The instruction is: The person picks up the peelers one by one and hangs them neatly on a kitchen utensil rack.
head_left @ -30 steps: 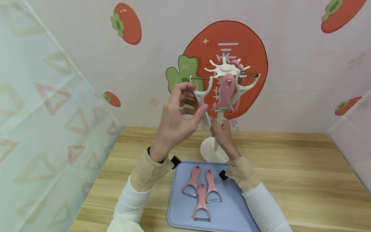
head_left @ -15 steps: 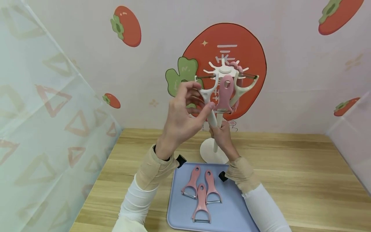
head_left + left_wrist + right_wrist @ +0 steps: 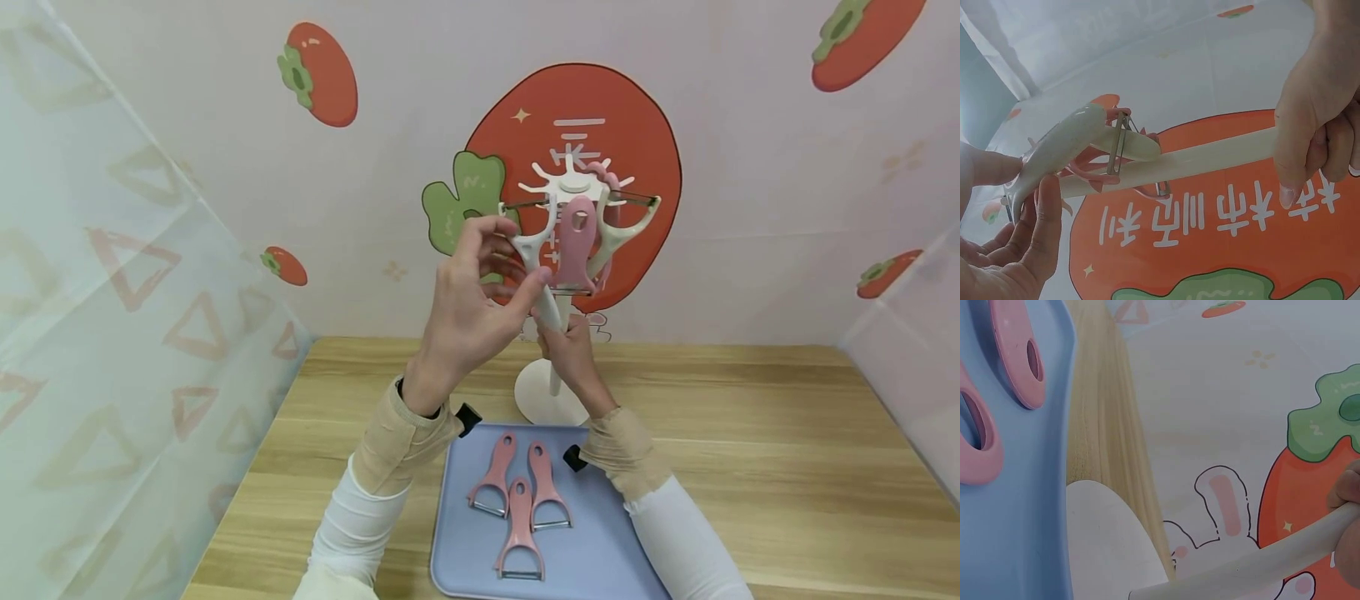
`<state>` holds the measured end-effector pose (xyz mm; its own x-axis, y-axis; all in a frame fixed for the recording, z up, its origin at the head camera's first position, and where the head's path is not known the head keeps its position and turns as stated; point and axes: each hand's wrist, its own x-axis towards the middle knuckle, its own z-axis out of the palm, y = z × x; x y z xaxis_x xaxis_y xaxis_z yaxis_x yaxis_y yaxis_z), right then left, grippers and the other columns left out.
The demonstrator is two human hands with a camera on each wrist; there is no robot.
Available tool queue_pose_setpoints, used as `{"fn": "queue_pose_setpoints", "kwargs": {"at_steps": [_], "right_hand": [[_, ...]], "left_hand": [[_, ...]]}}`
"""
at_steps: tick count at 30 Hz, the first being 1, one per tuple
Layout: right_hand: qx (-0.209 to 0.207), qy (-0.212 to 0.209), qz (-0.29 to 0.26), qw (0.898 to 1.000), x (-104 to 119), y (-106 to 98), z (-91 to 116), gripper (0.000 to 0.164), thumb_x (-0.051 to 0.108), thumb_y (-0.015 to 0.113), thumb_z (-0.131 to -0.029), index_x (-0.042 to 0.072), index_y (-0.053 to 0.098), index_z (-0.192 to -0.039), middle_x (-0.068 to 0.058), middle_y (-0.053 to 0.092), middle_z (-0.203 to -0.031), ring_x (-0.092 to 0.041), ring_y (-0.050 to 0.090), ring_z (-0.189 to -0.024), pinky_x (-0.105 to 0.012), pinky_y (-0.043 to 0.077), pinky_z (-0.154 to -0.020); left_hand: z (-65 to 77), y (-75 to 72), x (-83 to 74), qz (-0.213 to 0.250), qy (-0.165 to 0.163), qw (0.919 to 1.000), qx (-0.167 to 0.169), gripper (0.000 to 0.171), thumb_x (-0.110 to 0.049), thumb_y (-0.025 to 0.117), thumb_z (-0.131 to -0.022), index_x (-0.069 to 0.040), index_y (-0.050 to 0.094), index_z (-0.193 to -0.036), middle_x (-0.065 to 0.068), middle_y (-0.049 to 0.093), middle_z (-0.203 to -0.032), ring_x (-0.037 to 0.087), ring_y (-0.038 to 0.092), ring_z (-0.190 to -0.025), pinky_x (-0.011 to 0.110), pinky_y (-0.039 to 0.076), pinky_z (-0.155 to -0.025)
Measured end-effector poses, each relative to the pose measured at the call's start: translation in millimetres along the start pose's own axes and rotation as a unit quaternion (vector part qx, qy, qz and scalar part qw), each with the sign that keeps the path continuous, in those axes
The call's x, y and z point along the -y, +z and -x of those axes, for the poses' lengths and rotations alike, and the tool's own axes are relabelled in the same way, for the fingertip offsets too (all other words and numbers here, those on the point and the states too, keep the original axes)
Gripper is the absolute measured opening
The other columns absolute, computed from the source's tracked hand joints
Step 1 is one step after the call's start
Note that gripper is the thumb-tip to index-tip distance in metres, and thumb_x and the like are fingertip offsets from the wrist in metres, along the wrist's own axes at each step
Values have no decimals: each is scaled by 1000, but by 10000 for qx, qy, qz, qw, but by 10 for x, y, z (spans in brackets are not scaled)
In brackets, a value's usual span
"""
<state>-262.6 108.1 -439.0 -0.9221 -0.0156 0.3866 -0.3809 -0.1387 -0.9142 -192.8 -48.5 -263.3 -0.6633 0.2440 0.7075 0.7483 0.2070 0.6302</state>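
Observation:
My left hand [image 3: 476, 308] pinches a white peeler [image 3: 534, 250] between thumb and fingers, blade end up and handle slanting down to the right. It is right at the arms of a white rack [image 3: 573, 185] on a pole. My right hand [image 3: 572, 350] grips that pole [image 3: 1254, 565] below the hanging peelers. From the rack hang a pink peeler [image 3: 577, 242], blade down, and a cream peeler [image 3: 622, 237], blade up, with more pink behind them. In the left wrist view the held white peeler [image 3: 1063, 140] overlaps the hanging ones.
A blue tray [image 3: 600, 533] lies at the table's front with several pink peelers [image 3: 520, 525] on its left half. The rack's round white base [image 3: 536, 396] stands just behind the tray. A printed cloth wall [image 3: 375, 208] rises behind the wooden table [image 3: 735, 433].
My left hand has moved right with the white peeler, bringing it close to the rack and the hanging pink peeler. The right hand keeps its grip on the pole.

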Motion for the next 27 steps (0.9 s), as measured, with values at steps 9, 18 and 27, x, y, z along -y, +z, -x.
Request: {"fn": "queue_pose_setpoints", "kwargs": {"at_steps": [9, 18, 27], "right_hand": [[1, 5, 90, 10000, -1, 6, 8, 42, 5, 56, -103, -17, 48, -67, 7, 38, -44, -7, 34, -39, -23, 27, -41], [151, -246, 11, 9996, -10, 9, 12, 53, 20, 58, -104, -4, 43, -59, 6, 35, -45, -8, 31, -39, -25, 22, -40], [70, -253, -143, 9996, 4, 30, 23, 56, 21, 59, -104, -7, 42, -58, 7, 35, -46, -7, 31, -39, -23, 22, -40]], "left_hand": [[19, -4, 26, -22, -97, 9999, -31, 52, -13, 75, -92, 3, 46, -132, 12, 68, -102, 15, 69, -83, 28, 60, -64], [47, -33, 67, -27, -119, 9999, -101, 50, -13, 74, -92, -1, 47, -133, 13, 67, -109, 15, 70, -83, 28, 61, -65], [109, -63, 60, -195, -98, 9997, -146, 46, -14, 74, -92, 1, 51, -128, 14, 65, -109, 15, 69, -81, 28, 61, -66]]}}
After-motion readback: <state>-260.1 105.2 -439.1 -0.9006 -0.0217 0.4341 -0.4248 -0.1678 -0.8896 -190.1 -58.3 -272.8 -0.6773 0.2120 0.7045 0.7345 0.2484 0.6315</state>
